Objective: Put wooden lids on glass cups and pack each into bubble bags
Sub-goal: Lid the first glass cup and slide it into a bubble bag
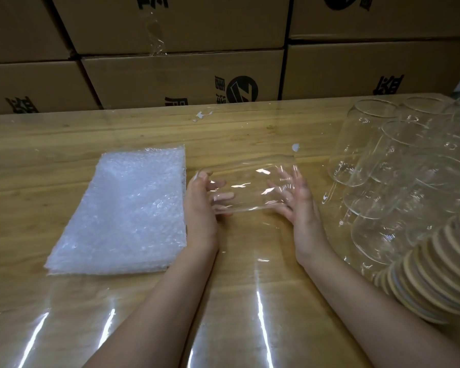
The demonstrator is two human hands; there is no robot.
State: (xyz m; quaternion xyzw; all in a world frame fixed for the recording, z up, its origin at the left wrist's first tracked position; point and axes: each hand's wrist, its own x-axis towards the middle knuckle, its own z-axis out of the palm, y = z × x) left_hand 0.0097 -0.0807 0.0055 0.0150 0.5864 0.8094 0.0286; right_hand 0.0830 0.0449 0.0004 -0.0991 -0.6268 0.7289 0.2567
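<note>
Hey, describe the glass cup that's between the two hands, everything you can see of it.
The glass cup is clear, plain and cylindrical, with bright glare streaks. It lies on its side, crosswise, low over the wooden table, empty and without a lid. The left hand grips one end, thumb on top; the right hand presses spread fingers against the other. Which end is the mouth is unclear.
</note>
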